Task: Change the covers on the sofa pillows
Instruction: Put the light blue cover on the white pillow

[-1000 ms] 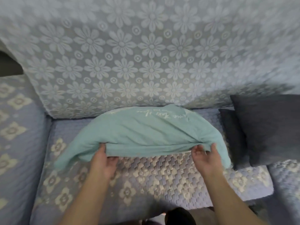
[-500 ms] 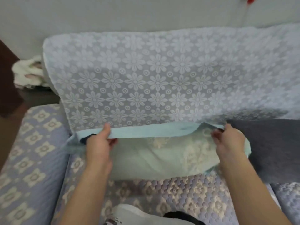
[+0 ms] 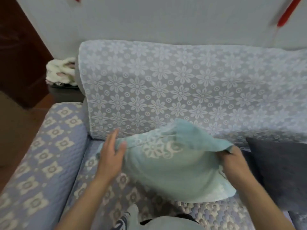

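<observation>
A pale teal pillow cover (image 3: 174, 171) lies on the sofa seat (image 3: 103, 188), bulging, with a white floral pattern showing near its upper edge. My left hand (image 3: 112, 156) lies against its left end with straight fingers, the thumb on the cloth. My right hand (image 3: 235, 163) grips the cover's right upper edge, fingers hidden under the fabric. A loose flap of the cover stands up against the sofa back.
A dark grey pillow (image 3: 279, 171) leans at the right of the seat. The sofa back (image 3: 166, 90) wears a lace flower throw. A patterned armrest (image 3: 33, 163) is at left, a white cloth heap (image 3: 59, 72) behind it. My knee (image 3: 166, 223) is at the bottom.
The cover was lifted from flat on the seat, its edge raised by both hands. Now my left hand has let go and lies flat on it; the cover has shifted right.
</observation>
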